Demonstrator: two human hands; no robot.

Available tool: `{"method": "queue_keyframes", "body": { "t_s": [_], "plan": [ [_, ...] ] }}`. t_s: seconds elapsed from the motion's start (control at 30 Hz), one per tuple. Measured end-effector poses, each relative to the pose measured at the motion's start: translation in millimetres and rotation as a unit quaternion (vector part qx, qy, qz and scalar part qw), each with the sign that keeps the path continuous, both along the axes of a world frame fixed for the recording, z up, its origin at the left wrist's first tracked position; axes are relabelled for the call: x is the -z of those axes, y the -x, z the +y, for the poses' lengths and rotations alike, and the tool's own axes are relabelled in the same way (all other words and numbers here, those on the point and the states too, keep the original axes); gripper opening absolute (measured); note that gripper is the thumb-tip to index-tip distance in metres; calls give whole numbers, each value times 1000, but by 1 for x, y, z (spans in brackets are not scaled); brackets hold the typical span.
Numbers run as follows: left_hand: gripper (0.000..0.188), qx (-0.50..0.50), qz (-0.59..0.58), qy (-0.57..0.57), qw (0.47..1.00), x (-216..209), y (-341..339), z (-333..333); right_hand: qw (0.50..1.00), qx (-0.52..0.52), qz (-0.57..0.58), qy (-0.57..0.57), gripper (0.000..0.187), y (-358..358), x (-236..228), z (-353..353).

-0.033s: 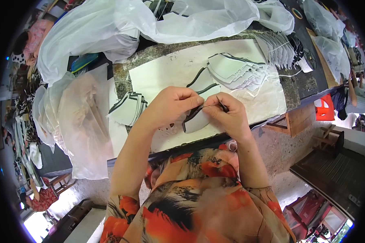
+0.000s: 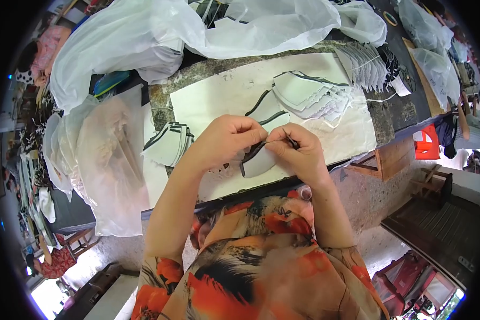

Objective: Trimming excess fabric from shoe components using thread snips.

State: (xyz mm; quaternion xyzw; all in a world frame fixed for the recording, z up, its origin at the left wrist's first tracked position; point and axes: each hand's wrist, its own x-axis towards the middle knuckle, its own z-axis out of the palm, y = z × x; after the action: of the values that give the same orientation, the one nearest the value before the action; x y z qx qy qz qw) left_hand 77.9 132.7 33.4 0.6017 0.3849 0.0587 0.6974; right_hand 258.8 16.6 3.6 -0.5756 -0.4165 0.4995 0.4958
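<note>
Over the near part of a pale sheet (image 2: pixel 346 138), my two hands meet at the black edge strip of a light grey cut panel (image 2: pixel 258 164). My left hand (image 2: pixel 224 143) pinches the strip between thumb and forefinger. Closed on the same edge from the right, my right hand (image 2: pixel 303 153) also has a small dark pointed thing tucked in its fingers, too hidden to name. Just beyond the hands lie loose black-edged panels (image 2: pixel 262 109). A fanned pile of white panels with black edging (image 2: pixel 312 96) is farther right, and a smaller pile (image 2: pixel 168 144) sits by my left forearm.
Clear plastic bags (image 2: pixel 128 48) heap along the table's far side, and another bag (image 2: pixel 112 160) hangs over the left edge. A tied row of grey pieces (image 2: pixel 364 65) lies at the far right. A wooden stool (image 2: pixel 381 161) and a red bag (image 2: pixel 428 143) stand right.
My right hand's thumb and fingers have shifted very slightly along the panel's edge. My left hand keeps its pinch, and the piles lie as before.
</note>
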Motion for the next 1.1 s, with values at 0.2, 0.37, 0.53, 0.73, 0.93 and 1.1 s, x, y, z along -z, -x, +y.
{"method": "queue_keyframes", "body": {
  "t_s": [0.2,0.37,0.53,0.73,0.93,1.1],
  "plan": [
    [17,76,109,-399,907,12,-2,0,979,-139,-69,-134,7,4,-37,-22],
    [29,-43,48,-464,883,-14,10,-3,980,33,173,88,9,4,-36,-22],
    [29,29,-13,-425,905,-12,36,-45,966,28,223,130,14,12,-23,-15],
    [25,1,80,-225,971,-20,63,-54,969,33,220,107,48,16,-31,-20],
    [28,4,129,-270,954,-18,69,-51,972,-53,220,65,75,28,-44,-29],
    [28,-82,-20,-51,995,-27,55,-53,980,-143,123,66,79,29,-39,-36]
  ]
}}
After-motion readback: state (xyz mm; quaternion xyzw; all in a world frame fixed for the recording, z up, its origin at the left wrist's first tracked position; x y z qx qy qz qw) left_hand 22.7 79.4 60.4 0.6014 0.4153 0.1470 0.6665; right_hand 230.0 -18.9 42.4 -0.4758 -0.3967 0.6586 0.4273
